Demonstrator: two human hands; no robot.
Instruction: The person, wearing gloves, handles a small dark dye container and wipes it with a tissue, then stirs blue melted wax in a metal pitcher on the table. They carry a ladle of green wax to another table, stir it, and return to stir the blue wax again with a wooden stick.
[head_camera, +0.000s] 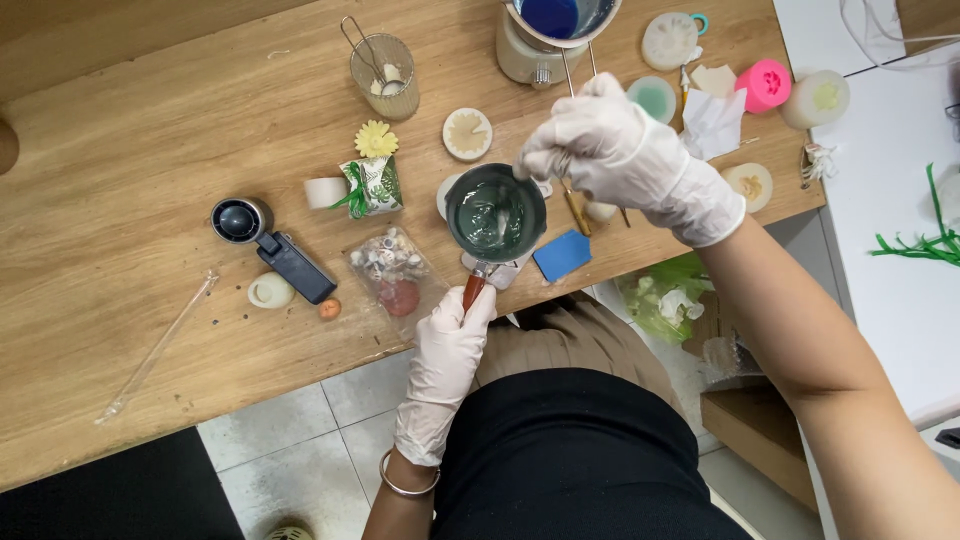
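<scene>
On the wooden table (130, 170), far left, a clear plastic rod (158, 347) lies slanted near the front edge. At its two o'clock sit a black round-headed device (268, 243) and a small cream candle (271, 291). Further right stand a white tape roll (324, 192), a leaf-printed packet (372, 185) with a yellow daisy-shaped piece (376, 139) at its twelve o'clock, and a glass jar (386, 76) holding a wire tool. A clear bag of shells (396, 272) lies near the table edge. The left hand (448, 350), in a white glove, is closed around the reddish handle (473, 288) of a small melting pot (495, 212), which holds dark green liquid and sits at table centre, at twelve o'clock from that hand. The right hand (610, 150), also gloved, is closed at the pot's rim at two o'clock; what it pinches cannot be told. A blue card (562, 254) lies at the pot's four o'clock. A pink mould (765, 84) stands far right.
</scene>
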